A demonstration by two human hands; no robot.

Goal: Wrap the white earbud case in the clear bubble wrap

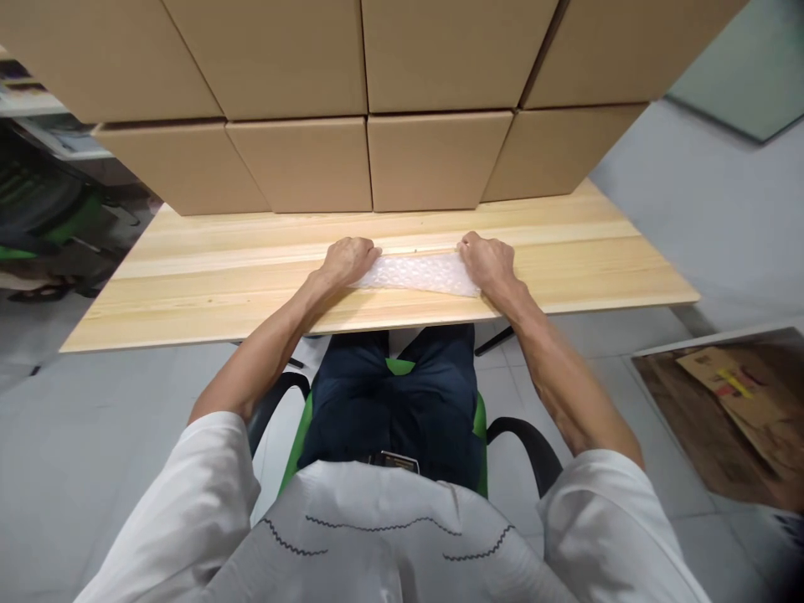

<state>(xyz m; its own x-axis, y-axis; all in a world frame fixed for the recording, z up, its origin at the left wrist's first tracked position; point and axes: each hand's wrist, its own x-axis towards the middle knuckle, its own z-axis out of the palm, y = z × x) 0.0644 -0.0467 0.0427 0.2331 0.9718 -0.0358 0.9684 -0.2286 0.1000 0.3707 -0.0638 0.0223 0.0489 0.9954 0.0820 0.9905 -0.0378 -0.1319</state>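
Note:
A strip of bubble wrap (418, 274) lies stretched between my two hands, low over the wooden table. My left hand (349, 258) is closed on its left end, with the fingers curled in. At the other end my right hand (490, 261) grips the top corner, its fingers closed too. The strip's lower right corner hangs free beside my right wrist. Whether anything is wrapped inside the strip cannot be seen.
Cardboard boxes (298, 163) stand stacked in two rows along the back of the wooden table (188, 293). Green chair armrests flank my legs. On the floor at right lies a flat carton (741, 385). Another chair (56, 193) is at far left.

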